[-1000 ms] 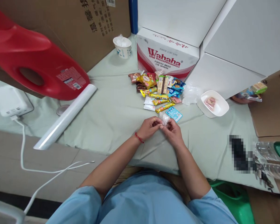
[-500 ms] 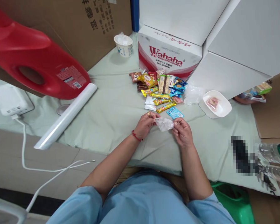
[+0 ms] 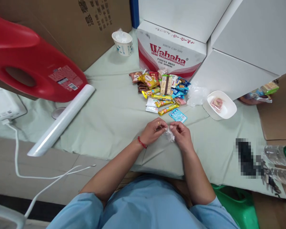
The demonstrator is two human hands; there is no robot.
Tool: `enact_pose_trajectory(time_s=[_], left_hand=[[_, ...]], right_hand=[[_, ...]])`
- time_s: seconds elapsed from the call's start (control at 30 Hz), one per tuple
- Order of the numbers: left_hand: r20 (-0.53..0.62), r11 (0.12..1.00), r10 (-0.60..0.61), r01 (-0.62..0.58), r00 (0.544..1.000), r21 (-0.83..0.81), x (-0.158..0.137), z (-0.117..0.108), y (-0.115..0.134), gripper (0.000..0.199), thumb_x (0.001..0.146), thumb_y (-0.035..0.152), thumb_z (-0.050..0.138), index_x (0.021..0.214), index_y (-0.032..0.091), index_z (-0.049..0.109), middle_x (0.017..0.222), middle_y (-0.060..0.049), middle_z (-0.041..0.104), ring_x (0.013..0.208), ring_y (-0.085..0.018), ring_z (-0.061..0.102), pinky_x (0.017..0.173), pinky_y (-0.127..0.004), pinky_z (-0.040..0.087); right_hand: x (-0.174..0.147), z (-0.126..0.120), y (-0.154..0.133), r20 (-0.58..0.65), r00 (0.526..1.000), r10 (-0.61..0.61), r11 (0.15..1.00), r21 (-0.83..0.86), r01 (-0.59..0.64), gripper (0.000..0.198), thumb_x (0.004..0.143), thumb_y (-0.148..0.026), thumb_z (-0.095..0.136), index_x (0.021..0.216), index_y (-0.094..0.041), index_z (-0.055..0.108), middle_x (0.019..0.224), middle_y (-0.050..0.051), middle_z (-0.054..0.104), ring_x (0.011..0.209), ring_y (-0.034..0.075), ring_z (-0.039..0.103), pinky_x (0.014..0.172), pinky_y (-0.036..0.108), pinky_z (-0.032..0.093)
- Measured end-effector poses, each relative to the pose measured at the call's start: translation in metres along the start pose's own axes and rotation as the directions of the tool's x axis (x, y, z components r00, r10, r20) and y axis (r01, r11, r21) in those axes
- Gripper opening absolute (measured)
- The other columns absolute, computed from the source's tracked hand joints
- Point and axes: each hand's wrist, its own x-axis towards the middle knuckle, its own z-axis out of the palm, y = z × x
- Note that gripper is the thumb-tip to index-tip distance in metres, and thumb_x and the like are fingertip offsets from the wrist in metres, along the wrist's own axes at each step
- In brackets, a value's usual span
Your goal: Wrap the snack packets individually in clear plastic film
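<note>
Between my two hands is a small clear plastic bag (image 3: 170, 135), crumpled and hanging down from my fingers. My left hand (image 3: 154, 131) pinches one side of it; a ring and a red bracelet show on that arm. My right hand (image 3: 181, 133) pinches the other side, its fingertips almost touching the left ones. Just beyond the hands lies a flat light-blue packet (image 3: 178, 115). Behind that a pile of wrapped snacks (image 3: 165, 86) spreads out, with a yellow stick packet (image 3: 168, 109) at its near edge.
A white bowl (image 3: 231, 109) with a pink packet inside stands right of the pile, beside crumpled clear plastic (image 3: 197, 94). Behind are a Wahaha carton (image 3: 168, 52) and a paper cup (image 3: 124, 48). At left are a red jug (image 3: 43, 63), a white roll (image 3: 62, 120) and a power strip (image 3: 7, 103).
My hands have drawn together, and the clear bag that was stretched between them is now bunched and hanging lower. The view has shifted slightly.
</note>
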Motion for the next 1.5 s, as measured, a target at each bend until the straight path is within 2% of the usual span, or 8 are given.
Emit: enact_pose_trajectory(time_s=[0.2,0.47,0.63,0.83,1.03,1.2,1.4,1.5], left_hand=[[-0.197,0.914,-0.211,0.122,0.957,-0.387,0.004,-0.003,-0.003,0.034,0.086,0.051,0.075,0.091,0.02,0.062,0.098,-0.004,0.069,0.086,-0.015,0.061,0.079,-0.027,0.048],[-0.051,0.838,-0.226,0.167,0.973,-0.52,0.003,-0.005,0.004,0.051,0.066,0.045,0.091,0.104,0.022,0.066,0.121,-0.008,0.068,0.099,-0.021,0.067,0.078,-0.028,0.05],[-0.153,0.858,-0.387,0.294,0.909,-0.422,0.004,-0.005,-0.005,0.041,0.076,0.055,0.081,0.09,0.019,0.067,0.073,0.002,0.062,0.06,-0.011,0.052,0.056,-0.023,0.04],[-0.144,0.887,-0.353,0.281,0.925,-0.366,0.005,-0.002,-0.003,0.039,0.075,0.052,0.081,0.087,0.019,0.064,0.069,0.004,0.06,0.059,-0.01,0.05,0.057,-0.023,0.04],[0.093,0.834,-0.373,0.377,0.923,-0.402,0.004,-0.015,0.006,0.039,0.071,0.047,0.086,0.083,0.017,0.065,0.058,0.007,0.049,0.052,-0.007,0.04,0.052,-0.021,0.03],[0.351,0.795,-0.271,0.414,0.896,-0.444,0.002,-0.031,0.014,0.041,0.067,0.042,0.09,0.088,0.018,0.066,0.065,0.005,0.054,0.057,-0.007,0.045,0.056,-0.021,0.036],[0.452,0.817,-0.2,0.403,0.869,-0.413,0.001,-0.025,0.013,0.039,0.066,0.033,0.09,0.094,0.017,0.068,0.08,0.0,0.062,0.07,-0.01,0.055,0.066,-0.023,0.045],[0.29,0.823,-0.21,0.329,0.934,-0.463,0.004,-0.021,0.007,0.041,0.064,0.031,0.091,0.093,0.018,0.067,0.092,-0.003,0.065,0.083,-0.014,0.061,0.073,-0.025,0.048]], right_hand=[[0.008,-0.016,-0.006,-0.099,0.987,0.126,0.943,0.32,-0.088,0.037,0.07,-0.048,0.088,0.087,-0.023,0.066,0.064,-0.008,0.05,0.047,0.007,0.029,0.043,0.023,0.023],[0.008,-0.012,-0.002,0.011,0.984,0.178,0.897,0.408,-0.167,0.036,0.07,-0.045,0.09,0.084,-0.022,0.066,0.07,-0.004,0.056,0.059,0.011,0.046,0.056,0.024,0.04],[0.001,-0.012,-0.004,-0.189,0.942,-0.277,0.958,-0.124,0.257,0.028,0.089,-0.054,0.072,0.093,-0.026,0.076,0.101,0.005,0.063,0.093,0.021,0.057,0.084,0.034,0.049],[-0.004,-0.005,-0.009,0.213,0.847,-0.487,0.77,-0.354,0.531,0.025,0.081,-0.038,0.083,0.106,-0.034,0.079,0.11,0.006,0.068,0.111,0.028,0.056,0.11,0.048,0.037],[0.002,-0.011,-0.004,0.041,0.947,-0.32,0.946,-0.045,0.322,0.017,0.088,-0.043,0.075,0.087,-0.027,0.075,0.108,0.006,0.066,0.103,0.024,0.06,0.095,0.039,0.048],[-0.001,-0.018,-0.012,0.136,0.991,-0.003,0.947,0.318,-0.041,0.035,0.076,-0.051,0.084,0.075,-0.023,0.063,0.071,-0.001,0.057,0.06,0.013,0.046,0.056,0.026,0.039],[-0.004,-0.014,-0.016,0.14,0.988,0.063,0.907,0.405,-0.115,0.052,0.07,-0.058,0.087,0.068,-0.023,0.049,0.06,-0.005,0.045,0.051,0.01,0.035,0.05,0.024,0.034],[-0.002,-0.011,-0.014,0.134,0.988,0.07,0.884,0.451,-0.124,0.048,0.07,-0.055,0.088,0.071,-0.023,0.053,0.063,-0.004,0.048,0.053,0.011,0.04,0.051,0.024,0.039]])
